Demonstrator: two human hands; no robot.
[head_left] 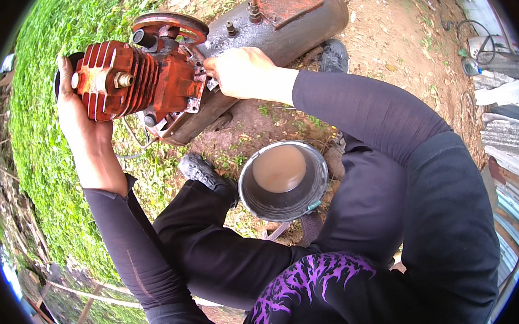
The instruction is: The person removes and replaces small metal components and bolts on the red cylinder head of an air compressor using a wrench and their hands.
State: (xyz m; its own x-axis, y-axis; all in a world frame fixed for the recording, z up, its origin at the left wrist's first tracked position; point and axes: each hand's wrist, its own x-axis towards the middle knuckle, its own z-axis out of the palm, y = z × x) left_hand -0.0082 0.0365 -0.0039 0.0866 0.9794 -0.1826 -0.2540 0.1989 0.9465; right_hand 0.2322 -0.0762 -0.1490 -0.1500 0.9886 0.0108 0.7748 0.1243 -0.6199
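Plainly, the left hand reaches up from the lower left with its wrist bent back, spread wide against the outer end of a red finned pump. Its thumb stands along the pump's side and its palm lies below; the other fingers are hidden behind the casting, so their exact grip cannot be told. The right hand comes across from the right, forearm nearly level, knuckles up and fingers curled in at the pump's square flange. Whether those fingertips pinch a small part or only press on the metal cannot be told.

The pump lies at upper left, over the near end of a grey tank, with a pulley wheel behind it and a brass fitting facing the wearer. Whether the tank bears its weight is unclear.

Jagged purple lettering spreads across the black shirt, too stylised to read.

Between the knees, a dark bucket of cloudy brown water fills the space below the pump, its round rim near both legs. Grass borders the left forearm; bare dirt stretches beyond the right arm toward corrugated sheets along the right edge.
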